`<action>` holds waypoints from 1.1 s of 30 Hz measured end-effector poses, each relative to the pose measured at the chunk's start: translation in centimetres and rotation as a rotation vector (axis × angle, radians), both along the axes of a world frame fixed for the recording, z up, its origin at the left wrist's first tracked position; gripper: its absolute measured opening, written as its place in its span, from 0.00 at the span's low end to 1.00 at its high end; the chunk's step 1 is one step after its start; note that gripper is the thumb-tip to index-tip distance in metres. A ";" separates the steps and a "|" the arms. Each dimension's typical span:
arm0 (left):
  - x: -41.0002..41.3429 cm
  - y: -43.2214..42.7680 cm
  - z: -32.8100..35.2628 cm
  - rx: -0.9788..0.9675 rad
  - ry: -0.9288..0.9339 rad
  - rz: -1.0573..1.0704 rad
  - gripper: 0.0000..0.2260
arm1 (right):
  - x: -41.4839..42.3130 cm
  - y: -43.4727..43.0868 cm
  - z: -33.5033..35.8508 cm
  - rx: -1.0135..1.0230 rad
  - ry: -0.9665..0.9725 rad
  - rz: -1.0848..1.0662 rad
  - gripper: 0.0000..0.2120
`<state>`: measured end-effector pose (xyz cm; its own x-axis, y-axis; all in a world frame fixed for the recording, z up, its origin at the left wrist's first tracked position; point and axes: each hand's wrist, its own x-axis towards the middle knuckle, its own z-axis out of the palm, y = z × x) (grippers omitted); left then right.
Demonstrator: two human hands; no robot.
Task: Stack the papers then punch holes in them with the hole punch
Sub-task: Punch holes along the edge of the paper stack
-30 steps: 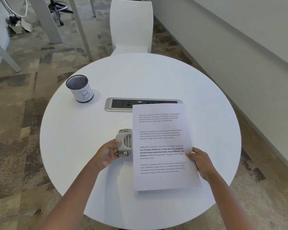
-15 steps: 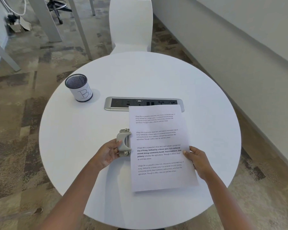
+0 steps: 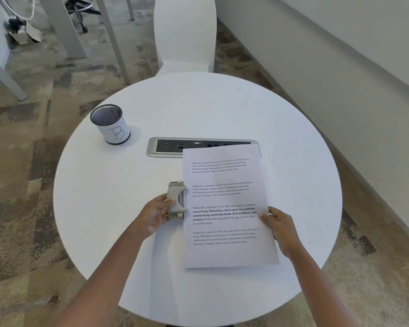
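A stack of printed white papers (image 3: pixel 227 204) lies lengthwise on the round white table (image 3: pixel 198 109), right of centre. A small grey hole punch (image 3: pixel 176 200) sits at the middle of the stack's left edge, and that edge runs into its slot. My left hand (image 3: pixel 155 215) grips the punch from the left, thumb on its handle. My right hand (image 3: pixel 280 226) holds the stack's right edge, thumb on top and fingers beneath.
A black mesh pen cup (image 3: pixel 110 123) marked "B" stands at the back left. A grey power and data strip (image 3: pixel 198 146) is set into the table's middle, partly under the paper's top edge. A white chair (image 3: pixel 184 34) stands behind the table.
The paper stack has slid left, so its left edge now sits deeper in the punch. Both hands keep their grips.
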<state>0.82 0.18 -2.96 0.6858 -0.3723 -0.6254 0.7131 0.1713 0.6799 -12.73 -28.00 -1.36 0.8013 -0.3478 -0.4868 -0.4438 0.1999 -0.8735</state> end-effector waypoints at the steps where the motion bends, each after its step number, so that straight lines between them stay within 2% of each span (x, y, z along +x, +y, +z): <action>1: 0.0 -0.1 0.0 0.006 -0.002 -0.008 0.08 | 0.1 0.1 0.1 0.000 -0.005 0.005 0.09; 23: 0.0 -0.7 -0.4 -0.040 0.039 -0.037 0.06 | -0.1 0.2 -0.5 0.075 -0.018 -0.033 0.09; 33: -0.2 -0.6 -0.6 0.009 0.085 -0.033 0.04 | -0.4 0.2 -1.0 0.095 0.006 -0.041 0.09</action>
